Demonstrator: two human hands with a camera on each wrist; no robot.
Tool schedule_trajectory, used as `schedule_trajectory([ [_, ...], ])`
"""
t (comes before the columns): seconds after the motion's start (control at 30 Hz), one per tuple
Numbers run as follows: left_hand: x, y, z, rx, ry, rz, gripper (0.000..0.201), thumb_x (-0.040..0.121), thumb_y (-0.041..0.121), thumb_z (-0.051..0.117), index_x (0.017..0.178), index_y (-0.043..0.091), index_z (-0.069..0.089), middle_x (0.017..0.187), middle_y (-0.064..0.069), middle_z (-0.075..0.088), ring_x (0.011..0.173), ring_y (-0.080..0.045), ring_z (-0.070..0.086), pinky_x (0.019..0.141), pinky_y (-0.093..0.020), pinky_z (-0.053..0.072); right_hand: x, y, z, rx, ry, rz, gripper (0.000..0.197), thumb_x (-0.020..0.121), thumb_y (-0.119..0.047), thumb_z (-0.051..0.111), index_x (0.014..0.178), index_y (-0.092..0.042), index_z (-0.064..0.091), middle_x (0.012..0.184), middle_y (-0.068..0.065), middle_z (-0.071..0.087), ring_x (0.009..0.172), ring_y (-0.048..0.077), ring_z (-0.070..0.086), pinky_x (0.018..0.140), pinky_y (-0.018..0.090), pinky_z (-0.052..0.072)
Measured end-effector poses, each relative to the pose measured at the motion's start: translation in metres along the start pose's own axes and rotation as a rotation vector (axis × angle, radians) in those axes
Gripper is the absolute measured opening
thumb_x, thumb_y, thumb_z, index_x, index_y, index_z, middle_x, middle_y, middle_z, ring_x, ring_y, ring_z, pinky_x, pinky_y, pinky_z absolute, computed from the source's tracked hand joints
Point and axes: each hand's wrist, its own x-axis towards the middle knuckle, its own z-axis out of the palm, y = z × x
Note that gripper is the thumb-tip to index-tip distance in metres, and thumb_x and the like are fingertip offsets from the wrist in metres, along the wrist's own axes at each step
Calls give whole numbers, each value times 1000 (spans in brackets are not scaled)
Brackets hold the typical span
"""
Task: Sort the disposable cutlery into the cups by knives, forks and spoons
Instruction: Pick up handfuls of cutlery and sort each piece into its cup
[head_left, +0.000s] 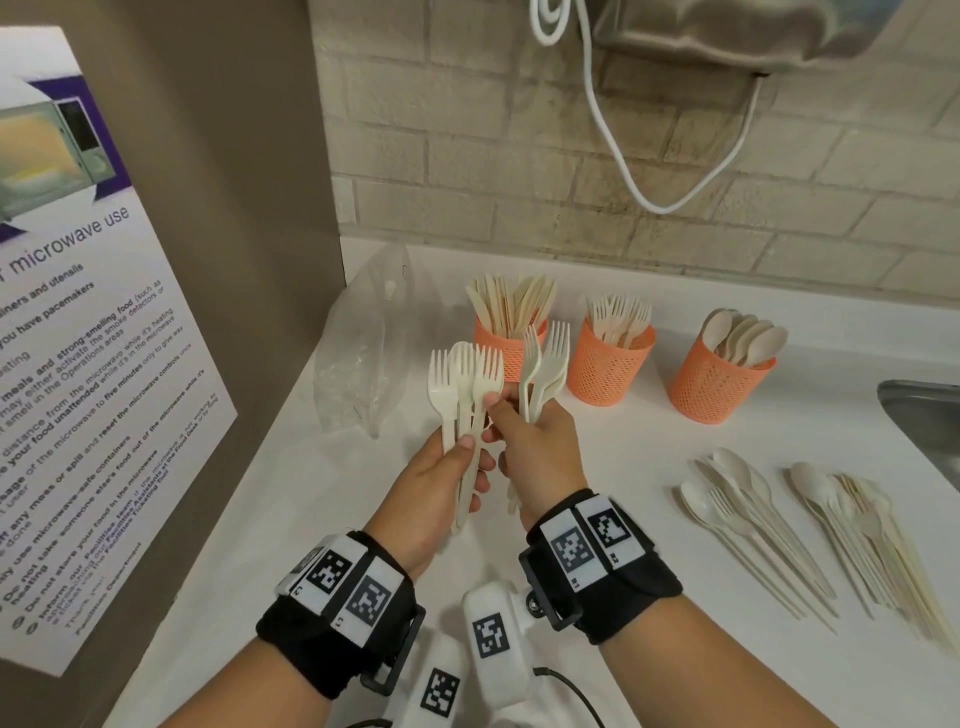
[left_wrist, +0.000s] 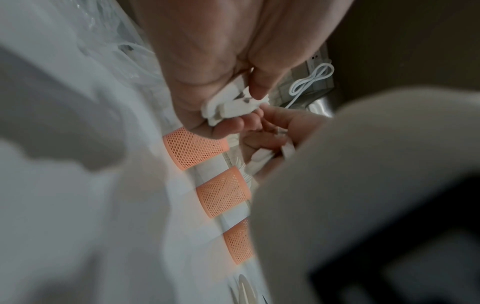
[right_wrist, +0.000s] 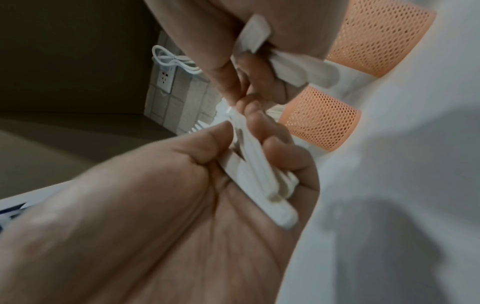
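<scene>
Three orange mesh cups (head_left: 608, 364) upright along counter's (head_left: 649, 519) back edge. Left hand (head_left: 441, 483) gripping fanned white plastic cutlery (head_left: 465, 384); right hand (head_left: 535, 452) clutching stacked forks (head_left: 545, 364), fingertips pinching the left bunch. Loose pale utensil piles (head_left: 810, 530) lying flat rightward.

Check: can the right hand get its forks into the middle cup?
Probably yes: the right hand grips forks just before the fork cup, nothing between; only its thumb touches the left hand's bundle.
</scene>
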Motion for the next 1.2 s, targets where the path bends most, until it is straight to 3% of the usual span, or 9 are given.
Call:
schedule_trajectory([
  [0.17, 2, 3, -3, 0, 18, 5, 26, 102, 20, 36, 110, 19, 60, 81, 0, 60, 69, -12, 51, 66, -28, 42, -2, -1, 0, 67, 4, -33, 16, 97, -20, 50, 90, -18, 64, 82, 0, 70, 69, 7, 63, 57, 22, 42],
  [0.23, 3, 5, -3, -28, 30, -10, 23, 102, 18, 36, 105, 17, 59, 80, -1, 61, 68, -13, 53, 63, -27, 42, -2, -2, 0, 133, 41, -30, 15, 99, -23, 46, 93, -19, 59, 76, 0, 67, 64, 8, 63, 58, 22, 45],
  [0.43, 3, 3, -7, -65, 60, -9, 23, 100, 16, 41, 101, 21, 64, 78, 0, 54, 68, -12, 47, 60, -26, 40, 6, -9, -8, 193, 88, 28, 29, 101, -38, 37, 89, -15, 50, 52, -5, 45, 45, 9, 38, 49, 21, 33],
  [0.67, 6, 3, -8, -72, 85, -45, 30, 99, 15, 40, 115, 23, 64, 84, 3, 54, 75, -12, 46, 65, -26, 39, 3, -10, -12, 385, 16, 187, 48, 92, -61, 38, 86, -14, 48, 52, -4, 33, 43, 10, 29, 49, 26, 32],
  [0.77, 5, 4, -8, -36, 87, -53, 32, 97, 12, 40, 118, 25, 62, 89, 4, 55, 76, -13, 47, 68, -25, 40, -1, -9, -13, 235, -100, 158, 31, 90, -42, 59, 75, -19, 44, 52, -6, 27, 44, 9, 24, 43, 22, 23],
  [0.87, 3, 5, -7, 8, 63, -40, 32, 98, 13, 42, 124, 27, 57, 91, 5, 55, 76, -12, 48, 68, -24, 41, 0, -4, -10, 92, -117, 110, 19, 84, -17, 71, 74, -17, 54, 50, -6, 34, 42, 9, 30, 40, 20, 28],
  [0.97, 1, 2, -5, 89, 5, -1, 36, 100, 17, 41, 132, 29, 53, 93, 6, 55, 81, -11, 49, 71, -23, 41, 1, -4, -3, 37, -104, 79, 10, 84, -15, 70, 90, -11, 62, 45, -13, 47, 38, 0, 42, 41, 16, 34],
  [1.07, -2, 4, -3, 91, -4, 12, 35, 101, 20, 39, 132, 30, 51, 90, 9, 55, 79, -8, 50, 68, -20, 41, 6, -5, 2, 49, -90, 63, 11, 89, -14, 64, 79, -14, 59, 40, -12, 49, 38, 1, 42, 42, 17, 34],
  [1.2, -2, 8, -4, 50, 8, 26, 32, 102, 23, 36, 126, 28, 56, 95, 12, 61, 81, -3, 54, 68, -18, 43, 8, -2, 3, 73, -60, 87, 9, 90, -22, 63, 83, -17, 64, 67, 2, 59, 56, 10, 48, 48, 22, 36],
])
